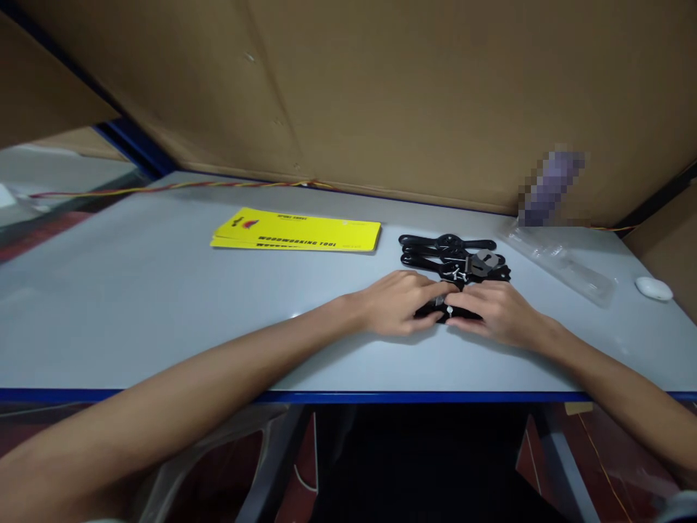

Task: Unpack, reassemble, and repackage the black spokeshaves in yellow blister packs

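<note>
On the grey tabletop, my left hand (401, 303) and my right hand (498, 312) meet around a black spokeshave (447, 318), each closed over one end of it. A small silver screw shows at its middle, while much of the tool is hidden under my fingers. Just beyond my hands lie several more black spokeshaves (447, 243) side by side. Loose grey metal blades (483, 261) rest on their right half, and a few small silver screws (456, 276) lie close to my fingertips.
Yellow printed cards (305, 231) are stacked to the left. Clear plastic packaging (571, 269) lies at the right, below a blurred-out purple item (551, 190). A white oval object (653, 289) sits near the right edge. Brown cardboard panels (381, 94) wall the back, with twisted wire (218, 184) along them.
</note>
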{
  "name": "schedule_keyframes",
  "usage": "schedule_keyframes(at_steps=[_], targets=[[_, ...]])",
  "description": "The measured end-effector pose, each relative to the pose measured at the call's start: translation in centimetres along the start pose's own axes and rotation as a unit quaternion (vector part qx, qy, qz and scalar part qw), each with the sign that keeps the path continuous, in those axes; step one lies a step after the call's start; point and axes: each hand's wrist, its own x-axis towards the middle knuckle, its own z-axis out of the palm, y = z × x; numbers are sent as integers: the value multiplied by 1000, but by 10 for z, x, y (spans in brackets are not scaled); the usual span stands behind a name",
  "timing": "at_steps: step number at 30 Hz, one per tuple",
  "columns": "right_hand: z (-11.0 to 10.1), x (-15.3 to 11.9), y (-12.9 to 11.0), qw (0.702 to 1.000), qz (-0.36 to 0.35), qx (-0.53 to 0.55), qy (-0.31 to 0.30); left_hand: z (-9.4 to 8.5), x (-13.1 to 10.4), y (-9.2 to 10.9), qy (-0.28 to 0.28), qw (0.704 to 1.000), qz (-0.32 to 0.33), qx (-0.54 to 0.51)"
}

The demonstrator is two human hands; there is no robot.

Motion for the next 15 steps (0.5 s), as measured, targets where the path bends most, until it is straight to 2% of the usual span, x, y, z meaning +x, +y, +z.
schedule_keyframes(at_steps=[6,12,15], targets=[[-4,-2,0,1000,-3,-10,-20,-1,0,1,6,1000,4,4],[-6,0,-7,998,-55,5,-23,-1,0,1,2,1000,6,1],[-5,0,-7,998,-59,4,-12,-1,0,0,6,1000,10,-1]])
